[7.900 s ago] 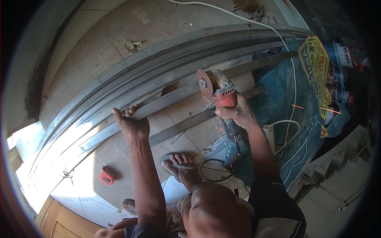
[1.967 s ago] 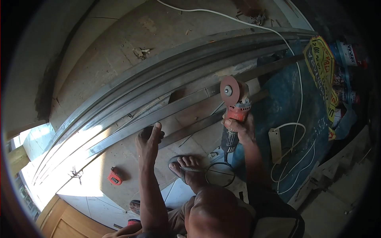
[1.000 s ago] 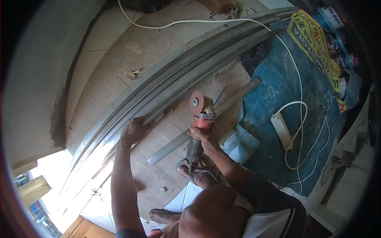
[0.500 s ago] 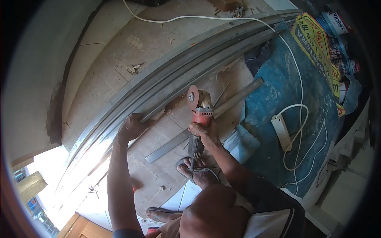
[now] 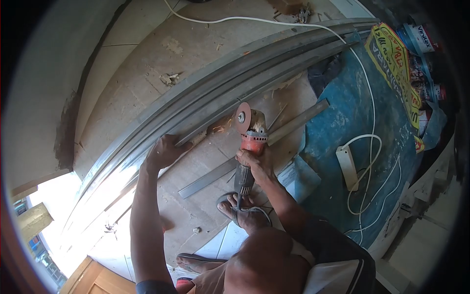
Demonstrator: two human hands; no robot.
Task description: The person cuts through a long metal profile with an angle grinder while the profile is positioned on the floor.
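Note:
My right hand point(image 5: 254, 164) is wrapped round the body of a red and black angle grinder point(image 5: 253, 142). Its brown cutting disc point(image 5: 245, 117) stands upright at the near edge of a bundle of long metal profiles point(image 5: 205, 98). Small orange sparks point(image 5: 223, 128) fly to the left of the disc. My left hand point(image 5: 167, 151) grips the nearest metal profile of the bundle, left of the grinder, with the fingers partly hidden. A separate flat metal bar point(image 5: 205, 181) lies on the floor, passing beneath the grinder.
A blue sheet point(image 5: 333, 142) covers the floor at right, with a white power strip point(image 5: 346, 166) and looping cable on it. A yellow printed banner point(image 5: 391, 63) and paint cans point(image 5: 420, 36) stand behind. My sandalled foot point(image 5: 245, 210) is just below the grinder.
Sparks now come off beside the disc, where none showed before. Both hands keep their holds; the view has shifted slightly.

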